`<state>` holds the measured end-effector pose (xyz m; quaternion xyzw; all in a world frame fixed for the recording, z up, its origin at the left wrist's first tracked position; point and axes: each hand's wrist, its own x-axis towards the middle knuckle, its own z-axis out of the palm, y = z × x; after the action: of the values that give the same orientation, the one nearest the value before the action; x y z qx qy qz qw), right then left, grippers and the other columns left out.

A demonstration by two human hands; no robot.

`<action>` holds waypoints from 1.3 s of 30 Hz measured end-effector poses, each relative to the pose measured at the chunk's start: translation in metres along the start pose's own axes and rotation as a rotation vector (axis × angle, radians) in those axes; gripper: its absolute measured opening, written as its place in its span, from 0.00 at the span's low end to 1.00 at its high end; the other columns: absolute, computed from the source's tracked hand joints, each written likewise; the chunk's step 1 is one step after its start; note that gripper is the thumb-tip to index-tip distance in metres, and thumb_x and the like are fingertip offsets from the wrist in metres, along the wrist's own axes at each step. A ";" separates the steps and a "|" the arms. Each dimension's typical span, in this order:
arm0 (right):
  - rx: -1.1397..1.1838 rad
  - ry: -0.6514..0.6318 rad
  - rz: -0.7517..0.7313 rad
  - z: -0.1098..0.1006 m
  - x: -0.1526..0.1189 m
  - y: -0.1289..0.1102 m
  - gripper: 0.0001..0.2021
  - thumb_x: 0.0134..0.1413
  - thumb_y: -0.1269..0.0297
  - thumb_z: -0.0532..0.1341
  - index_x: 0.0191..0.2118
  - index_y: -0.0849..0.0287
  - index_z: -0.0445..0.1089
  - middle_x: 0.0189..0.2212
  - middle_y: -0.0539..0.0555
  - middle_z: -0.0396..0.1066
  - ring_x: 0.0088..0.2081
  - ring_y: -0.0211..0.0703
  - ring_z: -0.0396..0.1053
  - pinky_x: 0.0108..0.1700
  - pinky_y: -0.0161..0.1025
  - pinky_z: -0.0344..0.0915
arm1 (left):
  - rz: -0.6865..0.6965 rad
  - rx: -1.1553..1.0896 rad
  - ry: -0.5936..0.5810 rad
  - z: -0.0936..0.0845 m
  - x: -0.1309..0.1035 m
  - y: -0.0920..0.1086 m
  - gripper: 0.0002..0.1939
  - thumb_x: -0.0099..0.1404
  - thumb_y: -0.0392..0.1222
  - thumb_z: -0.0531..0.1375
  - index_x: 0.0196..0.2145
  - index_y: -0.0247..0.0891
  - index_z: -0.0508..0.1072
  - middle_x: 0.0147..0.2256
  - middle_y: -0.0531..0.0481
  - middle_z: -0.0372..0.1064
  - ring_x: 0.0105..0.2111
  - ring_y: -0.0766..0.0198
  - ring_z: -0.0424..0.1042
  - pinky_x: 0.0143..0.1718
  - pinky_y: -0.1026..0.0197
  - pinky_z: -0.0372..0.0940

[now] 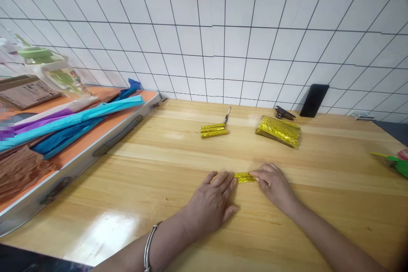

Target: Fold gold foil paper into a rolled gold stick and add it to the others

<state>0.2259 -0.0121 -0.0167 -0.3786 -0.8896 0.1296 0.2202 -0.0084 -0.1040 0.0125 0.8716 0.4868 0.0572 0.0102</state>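
Observation:
A small folded piece of shiny gold foil paper [245, 177] lies on the wooden table between my hands. My left hand [212, 197] rests flat with fingers stretched out, its fingertips pressing on the foil's left end. At the right end, my right hand [272, 182] pinches the foil's edge between thumb and fingers. Farther back are several folded gold foil strips [214, 130] lying side by side, with a pen [227, 115] touching their right end. A stack of flat gold foil sheets [278, 131] sits to the right of them.
Behind the stack lies a dark clip [284, 113], and a black phone [314, 100] leans against the tiled wall. On the left, an orange-topped surface [76, 151] holds colored crepe paper [105, 110], a cardboard box [28, 91] and a green-lidded bottle [52, 66]. Green-handled scissors [398, 165] lie far right.

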 end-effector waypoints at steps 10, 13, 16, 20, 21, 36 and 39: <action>0.081 0.012 0.045 0.001 0.001 0.002 0.10 0.54 0.72 0.55 0.37 0.54 0.72 0.30 0.52 0.68 0.35 0.45 0.63 0.37 0.41 0.60 | 0.043 -0.054 0.015 0.004 0.005 -0.006 0.31 0.65 0.56 0.50 0.59 0.33 0.57 0.58 0.41 0.57 0.57 0.52 0.55 0.57 0.52 0.47; 0.093 0.032 0.064 0.001 0.000 0.003 0.08 0.54 0.71 0.56 0.36 0.55 0.71 0.31 0.52 0.68 0.36 0.45 0.64 0.38 0.41 0.60 | 0.053 -0.061 0.028 0.005 0.004 -0.006 0.31 0.66 0.55 0.49 0.59 0.33 0.56 0.59 0.42 0.56 0.58 0.53 0.54 0.57 0.53 0.48; 0.081 0.067 0.091 0.000 -0.001 0.002 0.05 0.54 0.70 0.56 0.33 0.56 0.69 0.31 0.52 0.68 0.37 0.45 0.63 0.39 0.42 0.60 | 0.059 -0.058 0.032 0.005 0.002 -0.006 0.31 0.66 0.56 0.48 0.60 0.34 0.56 0.59 0.42 0.55 0.58 0.53 0.54 0.57 0.53 0.48; 0.040 0.077 0.082 -0.003 -0.004 -0.004 0.06 0.55 0.71 0.55 0.32 0.56 0.69 0.31 0.53 0.68 0.37 0.46 0.63 0.40 0.42 0.60 | 0.073 -0.030 0.034 0.007 0.001 -0.006 0.31 0.67 0.56 0.46 0.60 0.33 0.56 0.59 0.41 0.55 0.59 0.53 0.53 0.58 0.52 0.47; 0.023 0.076 0.076 -0.004 -0.005 -0.006 0.07 0.55 0.71 0.55 0.33 0.56 0.69 0.31 0.53 0.68 0.38 0.46 0.62 0.40 0.43 0.59 | 0.075 -0.023 0.035 0.007 0.001 -0.006 0.31 0.68 0.56 0.45 0.60 0.32 0.55 0.59 0.40 0.55 0.59 0.53 0.53 0.58 0.52 0.46; -0.028 0.109 0.123 0.005 0.000 0.002 0.11 0.47 0.72 0.57 0.37 0.55 0.72 0.38 0.53 0.72 0.42 0.47 0.65 0.44 0.45 0.62 | 0.059 0.004 0.030 0.009 -0.002 -0.003 0.31 0.69 0.56 0.43 0.61 0.32 0.52 0.61 0.40 0.51 0.61 0.53 0.49 0.60 0.52 0.43; -0.140 0.026 -0.053 0.003 -0.003 -0.008 0.22 0.53 0.76 0.53 0.52 0.52 0.66 0.53 0.52 0.66 0.56 0.48 0.57 0.53 0.49 0.57 | 0.062 -0.014 0.016 0.007 -0.003 -0.002 0.32 0.68 0.57 0.42 0.62 0.32 0.51 0.61 0.40 0.49 0.62 0.53 0.48 0.61 0.52 0.42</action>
<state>0.2209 -0.0199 -0.0171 -0.3712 -0.9031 0.0561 0.2082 -0.0111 -0.1057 0.0055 0.8857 0.4591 0.0680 0.0107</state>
